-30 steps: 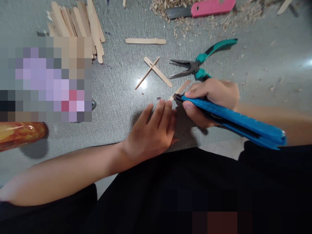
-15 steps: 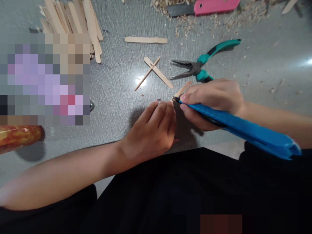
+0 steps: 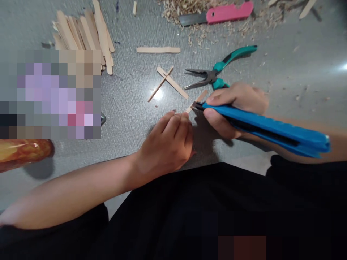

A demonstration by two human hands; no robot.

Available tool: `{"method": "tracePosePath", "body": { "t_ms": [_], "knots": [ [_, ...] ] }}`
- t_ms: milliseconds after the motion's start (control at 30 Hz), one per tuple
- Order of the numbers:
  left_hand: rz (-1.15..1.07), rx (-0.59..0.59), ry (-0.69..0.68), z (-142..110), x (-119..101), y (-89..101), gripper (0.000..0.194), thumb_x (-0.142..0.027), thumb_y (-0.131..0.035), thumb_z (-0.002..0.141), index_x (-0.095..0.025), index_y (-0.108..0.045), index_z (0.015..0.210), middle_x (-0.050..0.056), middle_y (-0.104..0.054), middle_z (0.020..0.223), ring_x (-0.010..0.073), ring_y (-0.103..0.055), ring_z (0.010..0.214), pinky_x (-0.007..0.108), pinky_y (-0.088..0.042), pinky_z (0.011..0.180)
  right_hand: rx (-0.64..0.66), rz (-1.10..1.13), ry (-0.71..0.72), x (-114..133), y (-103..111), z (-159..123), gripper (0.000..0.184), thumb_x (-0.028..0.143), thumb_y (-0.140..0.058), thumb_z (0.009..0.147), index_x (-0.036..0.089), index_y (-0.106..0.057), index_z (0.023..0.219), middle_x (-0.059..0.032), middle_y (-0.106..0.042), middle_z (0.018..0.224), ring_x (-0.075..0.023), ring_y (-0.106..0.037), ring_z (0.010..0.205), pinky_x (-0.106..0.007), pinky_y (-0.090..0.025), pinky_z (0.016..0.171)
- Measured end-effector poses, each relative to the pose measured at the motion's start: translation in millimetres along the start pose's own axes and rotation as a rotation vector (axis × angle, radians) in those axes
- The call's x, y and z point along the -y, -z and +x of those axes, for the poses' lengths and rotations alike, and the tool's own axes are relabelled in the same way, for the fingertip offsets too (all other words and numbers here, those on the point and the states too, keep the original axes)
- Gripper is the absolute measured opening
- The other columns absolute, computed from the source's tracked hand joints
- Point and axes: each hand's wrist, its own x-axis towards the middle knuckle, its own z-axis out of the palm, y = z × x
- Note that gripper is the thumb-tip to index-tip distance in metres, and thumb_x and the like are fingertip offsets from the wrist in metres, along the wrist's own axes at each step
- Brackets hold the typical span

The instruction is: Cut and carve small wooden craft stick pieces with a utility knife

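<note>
My right hand (image 3: 233,110) is closed around a blue utility knife (image 3: 273,126). The knife's dark blade lies against a wooden craft stick (image 3: 201,96) that slants up to the right. My left hand (image 3: 169,142) presses its fingertips down on the lower end of that stick, and the fingers hide this end. Just beyond the hands, two crossed wooden pieces (image 3: 176,86), one wide and one thin, rest on the table. Green-handled needle-nose pliers (image 3: 210,76) lie with their jaws apart, close to my right hand.
A single craft stick (image 3: 158,50) lies farther back. A pink-handled knife (image 3: 229,13) sits among wood shavings (image 3: 173,9) at the far edge. Several craft sticks (image 3: 73,32) are piled at the back left, beside a blurred-out area. An orange glossy object (image 3: 25,153) lies at left.
The blue knife has rolled slightly in my right hand, its rear end now higher, and the blade shows more clearly on the stick. The whole view has shifted a little.
</note>
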Motion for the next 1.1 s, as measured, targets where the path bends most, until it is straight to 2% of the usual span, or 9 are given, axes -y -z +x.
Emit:
{"method": "tracePosePath", "body": {
  "t_ms": [67, 133, 300, 500, 633, 733, 833, 1000, 1100],
  "knots": [
    [0.014, -0.015, -0.010, -0.4, 0.3, -0.9, 0.066, -0.047, -0.070, 0.112, 0.013, -0.073, 0.140, 0.032, -0.082, 0.141, 0.0408, -0.079, 0.124, 0.054, -0.065, 0.119, -0.124, 0.050, 0.170, -2.3, -5.1, 1.5, 0.015, 0.038, -0.074, 0.100, 0.029, -0.062, 0.100, -0.0006, -0.083, 0.091, -0.0197, -0.084, 0.075, -0.029, -0.070, 0.068],
    [0.020, -0.015, -0.014, -1.0, 0.7, -1.6, 0.067, -0.047, -0.070, 0.112, 0.013, -0.073, 0.141, 0.031, -0.082, 0.142, 0.0407, -0.079, 0.126, 0.053, -0.064, 0.120, -0.174, 0.080, 0.262, -4.1, -10.5, 2.9, 0.014, 0.034, -0.074, 0.099, 0.029, -0.066, 0.108, 0.0007, -0.082, 0.089, -0.0187, -0.082, 0.069, -0.027, -0.066, 0.061],
    [0.029, -0.022, -0.015, -2.2, 0.8, -3.1, 0.067, -0.049, -0.067, 0.114, 0.012, -0.074, 0.142, 0.030, -0.082, 0.143, 0.0395, -0.080, 0.126, 0.052, -0.064, 0.121, -0.144, 0.049, 0.205, -2.0, -12.1, 3.2, 0.010, 0.033, -0.073, 0.102, 0.031, -0.066, 0.109, 0.0009, -0.082, 0.088, -0.0199, -0.081, 0.065, -0.031, -0.065, 0.057],
    [0.002, 0.004, -0.005, -4.5, 0.1, -4.4, 0.068, -0.049, -0.064, 0.116, 0.012, -0.071, 0.146, 0.034, -0.079, 0.148, 0.0414, -0.078, 0.131, 0.056, -0.063, 0.120, -0.139, 0.058, 0.246, -7.6, -13.1, 2.1, 0.016, 0.031, -0.072, 0.098, 0.033, -0.067, 0.113, 0.0037, -0.085, 0.091, -0.0209, -0.085, 0.070, -0.030, -0.069, 0.060],
    [-0.012, -0.002, 0.001, -5.7, 0.3, -4.9, 0.068, -0.049, -0.065, 0.116, 0.012, -0.072, 0.146, 0.034, -0.079, 0.148, 0.0419, -0.078, 0.132, 0.056, -0.063, 0.120, -0.148, 0.122, 0.313, -10.8, -12.9, 3.1, 0.025, 0.025, -0.077, 0.094, 0.031, -0.072, 0.118, 0.0016, -0.085, 0.092, -0.0207, -0.086, 0.071, -0.028, -0.068, 0.061],
    [-0.014, -0.007, 0.008, -5.8, 0.0, -5.6, 0.068, -0.049, -0.064, 0.116, 0.011, -0.072, 0.147, 0.034, -0.079, 0.147, 0.0414, -0.078, 0.133, 0.055, -0.062, 0.121, -0.117, 0.128, 0.279, -9.1, -10.3, 2.5, 0.027, 0.024, -0.077, 0.097, 0.033, -0.075, 0.123, 0.0011, -0.087, 0.096, -0.0214, -0.087, 0.076, -0.030, -0.069, 0.065],
    [-0.014, 0.000, 0.014, -5.6, -0.4, -6.0, 0.069, -0.050, -0.063, 0.117, 0.011, -0.072, 0.148, 0.033, -0.079, 0.148, 0.0415, -0.077, 0.134, 0.056, -0.062, 0.120, -0.079, 0.088, 0.248, -7.3, -8.9, 0.0, 0.025, 0.026, -0.075, 0.100, 0.035, -0.075, 0.123, 0.0013, -0.088, 0.099, -0.0223, -0.087, 0.077, -0.032, -0.070, 0.066],
    [0.010, -0.026, -0.002, -4.6, -0.2, -5.4, 0.069, -0.050, -0.065, 0.116, 0.013, -0.073, 0.143, 0.033, -0.081, 0.144, 0.0411, -0.079, 0.130, 0.053, -0.064, 0.118, -0.098, 0.078, 0.219, -8.1, -10.5, -2.3, 0.020, 0.029, -0.074, 0.100, 0.035, -0.073, 0.119, 0.0000, -0.089, 0.100, -0.0236, -0.088, 0.079, -0.034, -0.072, 0.068],
    [0.018, -0.031, -0.005, -3.9, 0.2, -4.3, 0.071, -0.052, -0.064, 0.116, 0.013, -0.074, 0.142, 0.032, -0.081, 0.144, 0.0410, -0.080, 0.129, 0.052, -0.065, 0.117, -0.113, 0.026, 0.248, -7.0, -13.9, 2.2, 0.011, 0.032, -0.072, 0.100, 0.033, -0.070, 0.110, 0.0016, -0.087, 0.092, -0.0212, -0.085, 0.072, -0.031, -0.071, 0.064]
  ]
}}
